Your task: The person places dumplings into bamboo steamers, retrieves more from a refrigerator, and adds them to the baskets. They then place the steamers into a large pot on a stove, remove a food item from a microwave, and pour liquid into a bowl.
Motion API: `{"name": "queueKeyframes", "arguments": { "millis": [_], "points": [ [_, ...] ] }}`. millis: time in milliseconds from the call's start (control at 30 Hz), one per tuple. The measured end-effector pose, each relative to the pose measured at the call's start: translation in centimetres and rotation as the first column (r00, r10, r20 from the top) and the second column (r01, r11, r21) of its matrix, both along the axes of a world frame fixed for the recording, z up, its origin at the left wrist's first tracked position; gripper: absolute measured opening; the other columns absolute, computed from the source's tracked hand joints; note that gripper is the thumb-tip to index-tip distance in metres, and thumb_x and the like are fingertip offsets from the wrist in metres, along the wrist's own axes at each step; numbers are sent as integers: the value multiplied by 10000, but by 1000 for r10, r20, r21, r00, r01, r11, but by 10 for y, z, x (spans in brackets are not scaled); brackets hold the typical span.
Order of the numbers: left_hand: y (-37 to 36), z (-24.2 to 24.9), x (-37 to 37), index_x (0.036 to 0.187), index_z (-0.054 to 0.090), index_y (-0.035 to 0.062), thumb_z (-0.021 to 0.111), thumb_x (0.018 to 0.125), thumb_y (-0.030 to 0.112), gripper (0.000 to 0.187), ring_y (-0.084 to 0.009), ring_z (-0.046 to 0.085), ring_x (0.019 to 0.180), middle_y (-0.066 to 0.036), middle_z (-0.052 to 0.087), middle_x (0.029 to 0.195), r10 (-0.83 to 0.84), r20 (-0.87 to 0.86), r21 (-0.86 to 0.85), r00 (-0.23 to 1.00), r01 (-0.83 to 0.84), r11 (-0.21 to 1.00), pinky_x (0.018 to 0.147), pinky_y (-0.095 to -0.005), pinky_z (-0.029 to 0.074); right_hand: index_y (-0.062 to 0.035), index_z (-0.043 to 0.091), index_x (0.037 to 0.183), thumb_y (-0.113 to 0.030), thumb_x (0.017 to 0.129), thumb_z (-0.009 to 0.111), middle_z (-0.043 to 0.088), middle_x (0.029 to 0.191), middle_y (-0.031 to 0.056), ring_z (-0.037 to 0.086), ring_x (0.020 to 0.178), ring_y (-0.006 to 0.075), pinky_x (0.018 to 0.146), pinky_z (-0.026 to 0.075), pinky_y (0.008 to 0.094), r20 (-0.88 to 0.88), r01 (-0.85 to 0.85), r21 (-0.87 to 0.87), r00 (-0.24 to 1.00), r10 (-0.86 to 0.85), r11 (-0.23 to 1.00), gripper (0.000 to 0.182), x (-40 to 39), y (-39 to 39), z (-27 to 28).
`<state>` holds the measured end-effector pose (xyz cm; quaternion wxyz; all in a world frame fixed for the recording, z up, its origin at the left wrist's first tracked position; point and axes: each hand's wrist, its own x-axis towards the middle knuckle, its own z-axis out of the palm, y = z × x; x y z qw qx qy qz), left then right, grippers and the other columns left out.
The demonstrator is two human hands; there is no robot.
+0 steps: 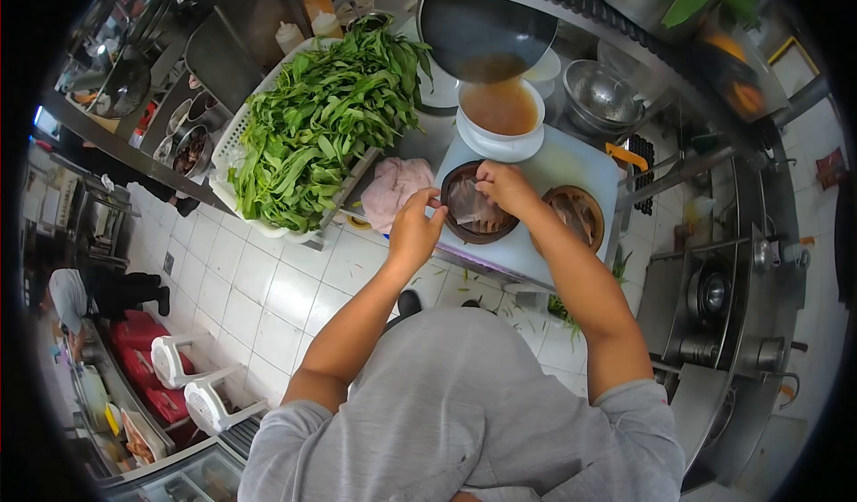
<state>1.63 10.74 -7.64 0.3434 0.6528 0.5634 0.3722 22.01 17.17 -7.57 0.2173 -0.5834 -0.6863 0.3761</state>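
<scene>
A round dark steamer basket (480, 236) sits on the white cutting board in front of me, with pale strips or slats showing inside. Over its opening lies a thin translucent sheet (468, 200). My right hand (507, 188) is above the basket's right side, fingers pinched at the sheet's upper right edge. At the basket's left rim, my left hand (416, 232) has thumb and fingertips closed together; what they pinch is too small to make out. A second round basket (596, 209) stands to the right, partly behind my right forearm, with pale brownish pieces in it.
The cutting board (571, 158) also bears a white bowl of brown broth (502, 109). Behind stands a large dark wok (486, 24). Leafy greens (326, 127) fill a white crate at left, beside a pink cloth (397, 191). Metal bowls (600, 96) are at back right. Another person (70, 295) is far left.
</scene>
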Motion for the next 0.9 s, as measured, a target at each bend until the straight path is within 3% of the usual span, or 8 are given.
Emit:
{"name": "queueKeyframes", "arguments": {
  "millis": [33,100,233,533,667,800,867,900],
  "points": [
    [-1,-1,0,1069,561,20,636,803,102,288,-173,635,688,-79,598,982,-1,0,-2,1000,1,1000,557,-300,503,-15,563,885,-86,779,638,629,740,142,615,628,226,585,485,345,0,1,-2,1000,-1,1000,149,0,0,-3],
    [-2,1,3,986,627,31,678,769,144,250,-263,595,913,-116,582,1053,-24,-236,475,971,137,870,751,-352,485,-20,562,885,-98,764,649,632,791,183,618,727,344,652,491,416,139,-33,162,990,10,986,168,-1,0,-7],
    [-6,10,19,939,673,52,697,750,299,313,-375,377,1209,-165,481,1247,-136,-421,467,897,343,815,936,-444,379,-27,557,909,-114,753,661,631,840,197,595,823,399,710,478,460,260,-79,286,966,2,955,207,-1,-5,-3],
    [-3,-8,24,899,698,63,636,766,457,421,-407,304,1273,-208,426,1317,-197,-562,374,804,459,806,969,-521,302,-42,559,969,-183,805,618,635,866,203,602,840,400,699,483,477,337,26,296,932,-131,955,224,-8,-21,10],
    [-5,-8,25,900,694,55,648,760,447,419,-407,303,1274,-206,428,1313,-205,-584,347,785,470,811,976,-519,298,-39,592,1030,-223,834,611,647,856,192,629,818,350,706,500,414,243,226,375,912,-330,899,269,10,-45,53],
    [-5,-10,15,940,677,48,682,748,381,384,-402,312,1274,-205,437,1304,-230,-534,363,814,466,807,982,-500,312,-31,611,1048,-213,832,629,652,838,168,647,753,250,699,493,318,-117,453,286,891,-438,844,282,52,-103,71],
    [-4,-9,8,959,669,45,696,742,352,377,-401,316,1273,-205,441,1300,-264,-500,380,825,482,789,983,-489,319,-24,612,1061,-154,872,587,635,805,54,612,748,137,679,480,260,-78,551,105,835,-545,828,232,61,-148,74],
    [-4,-8,4,974,660,42,710,735,323,373,-402,327,1267,-206,445,1294,-270,-465,377,843,465,801,988,-479,322,-38,616,1045,-173,856,604,644,823,105,629,752,172,682,487,282,-38,576,128,816,-577,807,232,68,-174,60]
  ]
}}
